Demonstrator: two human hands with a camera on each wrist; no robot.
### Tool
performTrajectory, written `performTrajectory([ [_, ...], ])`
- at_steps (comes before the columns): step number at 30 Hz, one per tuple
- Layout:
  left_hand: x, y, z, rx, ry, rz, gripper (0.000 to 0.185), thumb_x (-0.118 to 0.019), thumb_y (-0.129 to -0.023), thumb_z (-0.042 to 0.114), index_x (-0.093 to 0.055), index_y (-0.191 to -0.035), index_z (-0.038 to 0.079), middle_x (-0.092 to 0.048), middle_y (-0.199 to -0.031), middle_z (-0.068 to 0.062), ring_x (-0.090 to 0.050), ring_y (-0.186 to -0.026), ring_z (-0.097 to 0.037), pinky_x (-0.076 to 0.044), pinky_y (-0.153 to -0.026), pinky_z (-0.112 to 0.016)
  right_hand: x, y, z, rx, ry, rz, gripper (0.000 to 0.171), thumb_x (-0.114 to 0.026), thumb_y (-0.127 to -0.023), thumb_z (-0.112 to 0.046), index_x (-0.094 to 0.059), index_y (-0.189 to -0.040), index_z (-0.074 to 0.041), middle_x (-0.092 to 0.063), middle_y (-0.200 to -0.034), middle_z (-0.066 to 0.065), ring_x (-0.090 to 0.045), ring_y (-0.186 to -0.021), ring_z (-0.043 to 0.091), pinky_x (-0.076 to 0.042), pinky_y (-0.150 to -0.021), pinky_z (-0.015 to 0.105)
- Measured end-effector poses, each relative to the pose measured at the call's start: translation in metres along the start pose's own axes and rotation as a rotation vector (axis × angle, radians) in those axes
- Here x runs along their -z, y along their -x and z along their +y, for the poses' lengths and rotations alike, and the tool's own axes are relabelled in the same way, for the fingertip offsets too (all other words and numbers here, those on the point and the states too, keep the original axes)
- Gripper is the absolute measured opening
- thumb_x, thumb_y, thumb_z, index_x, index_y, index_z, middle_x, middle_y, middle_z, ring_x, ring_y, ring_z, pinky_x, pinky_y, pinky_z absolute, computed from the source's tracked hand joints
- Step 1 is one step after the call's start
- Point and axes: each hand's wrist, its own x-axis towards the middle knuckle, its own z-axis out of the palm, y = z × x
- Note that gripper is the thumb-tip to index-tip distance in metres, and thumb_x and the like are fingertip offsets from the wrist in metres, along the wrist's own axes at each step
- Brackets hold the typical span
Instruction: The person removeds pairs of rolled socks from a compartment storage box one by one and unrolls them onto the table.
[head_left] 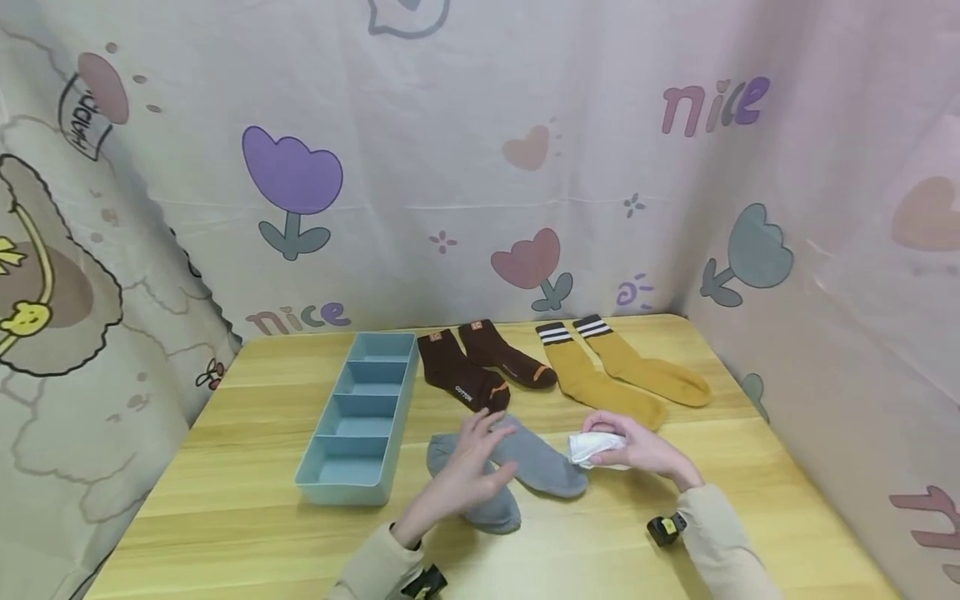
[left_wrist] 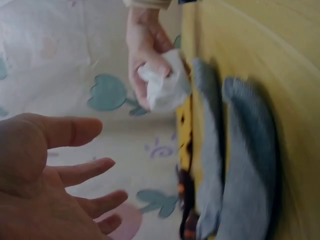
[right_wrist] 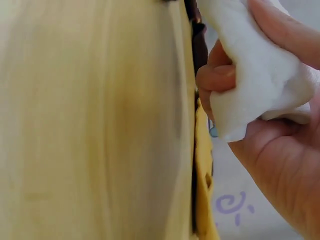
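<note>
My right hand (head_left: 648,450) holds a folded white sock (head_left: 592,448), a soft bundle, above the table near the toe of a grey sock (head_left: 543,462). In the right wrist view, the thumb and fingers curl round the white sock (right_wrist: 265,70). My left hand (head_left: 461,479) hovers over the second grey sock (head_left: 495,510) and partly hides it. Its fingers are spread and hold nothing, as the left wrist view shows for the same left hand (left_wrist: 55,175). Both grey socks lie flat, side by side.
A blue tray (head_left: 341,494) with several compartments stands left of the grey socks. Behind them lie two brown socks (head_left: 453,367). Two yellow socks (head_left: 592,383) with striped cuffs lie at the back right. A printed curtain (head_left: 420,167) hangs behind the wooden table (head_left: 240,467).
</note>
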Motion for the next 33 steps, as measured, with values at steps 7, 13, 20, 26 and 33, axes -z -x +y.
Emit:
performTrajectory([
  [7, -0.022, -0.028, 0.002, 0.075, 0.014, -0.249, 0.047, -0.059, -0.099, 0.022, -0.053, -0.141, 0.001, -0.057, -0.139, -0.017, -0.041, -0.138, -0.04, -0.039, -0.111, -0.06, 0.008, -0.006, 0.014, -0.025, -0.009, 0.006, 0.039, -0.074, -0.085, -0.004, -0.056, -0.119, 0.003, -0.067, -0.113, 0.029, -0.065, -0.093, 0.009, -0.054, -0.081, 0.025],
  [13, -0.044, -0.057, 0.003, 0.06, 0.064, -0.303, 0.049, -0.062, -0.096, 0.018, -0.054, -0.139, -0.002, -0.066, -0.131, -0.014, -0.059, -0.124, -0.033, -0.05, -0.102, -0.038, 0.02, -0.009, 0.025, -0.053, 0.026, 0.026, 0.041, -0.075, -0.082, -0.002, -0.058, -0.119, 0.004, -0.069, -0.115, 0.025, -0.064, -0.094, 0.008, -0.052, -0.084, 0.024],
  [20, -0.064, -0.075, 0.0, 0.099, 0.196, -0.341, 0.053, -0.062, -0.094, 0.011, -0.048, -0.142, -0.005, -0.058, -0.141, -0.02, -0.055, -0.132, -0.037, -0.047, -0.11, -0.046, 0.028, -0.014, 0.03, -0.101, 0.0, 0.016, 0.042, -0.074, -0.083, -0.003, -0.059, -0.122, 0.002, -0.071, -0.114, 0.009, -0.064, -0.096, 0.011, -0.052, -0.085, 0.027],
  [26, -0.075, -0.087, 0.001, 0.166, 0.202, -0.336, 0.058, -0.064, -0.094, 0.015, -0.044, -0.147, 0.0, -0.049, -0.151, -0.019, -0.05, -0.139, -0.034, -0.042, -0.115, -0.048, 0.038, -0.019, 0.036, -0.128, 0.007, 0.039, 0.046, -0.074, -0.083, -0.004, -0.057, -0.125, 0.004, -0.071, -0.117, 0.01, -0.064, -0.098, 0.01, -0.052, -0.087, 0.028],
  [33, -0.083, -0.102, 0.0, 0.127, 0.225, -0.291, 0.062, -0.064, -0.092, 0.008, -0.04, -0.148, -0.002, -0.043, -0.15, -0.021, -0.049, -0.138, -0.038, -0.042, -0.115, -0.048, 0.05, -0.023, 0.04, -0.138, 0.024, 0.084, 0.044, -0.074, -0.084, -0.003, -0.057, -0.123, 0.005, -0.071, -0.113, 0.006, -0.064, -0.096, 0.009, -0.051, -0.087, 0.026],
])
